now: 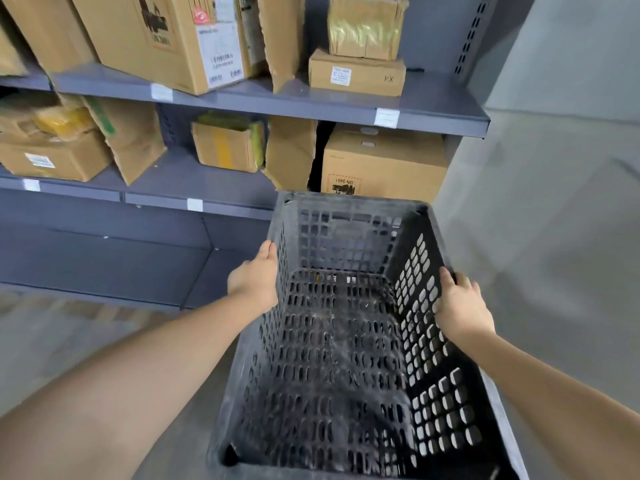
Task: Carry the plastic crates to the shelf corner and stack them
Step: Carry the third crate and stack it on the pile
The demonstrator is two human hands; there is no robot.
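Note:
A black perforated plastic crate (346, 341) fills the lower middle of the view, open side up and empty. My left hand (254, 280) grips its left rim, thumb on top. My right hand (462, 306) grips the right rim, fingers curled over the edge. The crate is held off the floor, its far end pointing at the right end of the grey metal shelf (433, 109). No other crate is visible.
The shelf boards carry several cardboard boxes, among them a large one (384, 161) just beyond the crate. The bottom shelf board (104, 258) lies left of the crate. A pale wall (554, 168) rises to the right, and grey floor (52, 341) lies at lower left.

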